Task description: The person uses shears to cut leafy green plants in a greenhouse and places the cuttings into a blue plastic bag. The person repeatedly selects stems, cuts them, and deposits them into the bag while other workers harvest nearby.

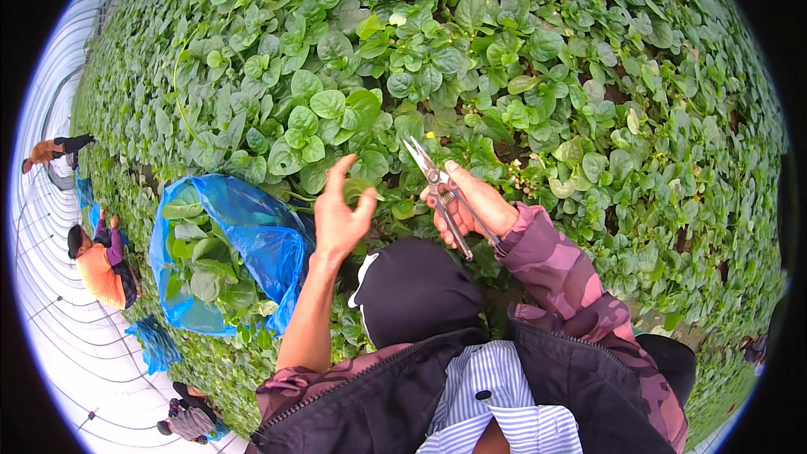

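Note:
My right hand (pixel 476 202) grips hand pruning snips (pixel 441 186) with a coil spring between their handles. The narrow blades point up and left over the leaves, their tips slightly parted. To the left of them is my left hand (pixel 340 214), its back towards me and its thumb and forefinger spread. A green leaf (pixel 359 189) shows between that thumb and forefinger; whether the hidden fingers hold it cannot be made out. Beside my left forearm, a blue plastic bag (pixel 252 239) gapes wide, with picked leafy greens (pixel 205 265) inside.
Dense low leafy plants (pixel 454 63) spread ahead and to both sides. My knee (pixel 416 293), in dark cloth, rises between my arms. At far left, a person in an orange vest (pixel 101 274) and others work near blue bags (pixel 154 343), beside a white ribbed greenhouse wall (pixel 69 353).

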`<state>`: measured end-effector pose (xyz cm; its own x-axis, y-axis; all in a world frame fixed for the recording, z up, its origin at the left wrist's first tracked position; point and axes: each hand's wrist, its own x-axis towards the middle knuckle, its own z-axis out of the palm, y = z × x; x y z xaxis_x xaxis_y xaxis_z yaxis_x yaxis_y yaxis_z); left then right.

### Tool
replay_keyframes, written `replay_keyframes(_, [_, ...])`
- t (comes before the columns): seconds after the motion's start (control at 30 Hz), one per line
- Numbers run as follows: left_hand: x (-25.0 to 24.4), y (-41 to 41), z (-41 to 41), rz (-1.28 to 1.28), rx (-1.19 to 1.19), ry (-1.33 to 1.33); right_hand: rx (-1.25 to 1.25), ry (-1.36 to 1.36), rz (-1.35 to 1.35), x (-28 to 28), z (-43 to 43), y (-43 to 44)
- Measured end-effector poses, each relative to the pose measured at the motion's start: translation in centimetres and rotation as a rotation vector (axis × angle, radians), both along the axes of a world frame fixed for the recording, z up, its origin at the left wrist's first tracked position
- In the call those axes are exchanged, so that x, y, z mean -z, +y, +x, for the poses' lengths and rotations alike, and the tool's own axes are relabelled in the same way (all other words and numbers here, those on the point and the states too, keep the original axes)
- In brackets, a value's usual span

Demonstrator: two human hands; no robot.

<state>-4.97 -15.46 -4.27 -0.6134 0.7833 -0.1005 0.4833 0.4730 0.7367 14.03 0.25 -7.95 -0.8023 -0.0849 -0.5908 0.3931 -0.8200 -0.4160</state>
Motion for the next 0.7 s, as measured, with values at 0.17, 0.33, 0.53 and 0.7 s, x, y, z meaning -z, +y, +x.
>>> replay_keyframes(0.17, [1.0,0.2,0.6,-0.331,0.038,0.448,-0.219,-0.076,0.222,0.1,-2.0,-1.1])
replay_keyframes(0.33, [2.5,-1.0,-1.2,-0.041,-0.272,0.339,-0.356,-0.016,0.305,0.9,-4.3,-1.5])
replay_keyframes(0.53, [2.4,-1.3,-1.8,0.013,-0.246,0.34,-0.395,-0.031,0.309,1.3,-6.9,-1.9])
replay_keyframes(0.7, [3.6,-1.3,-2.1,0.118,-0.329,0.215,-0.386,-0.051,0.302,1.9,-7.6,-2.1])
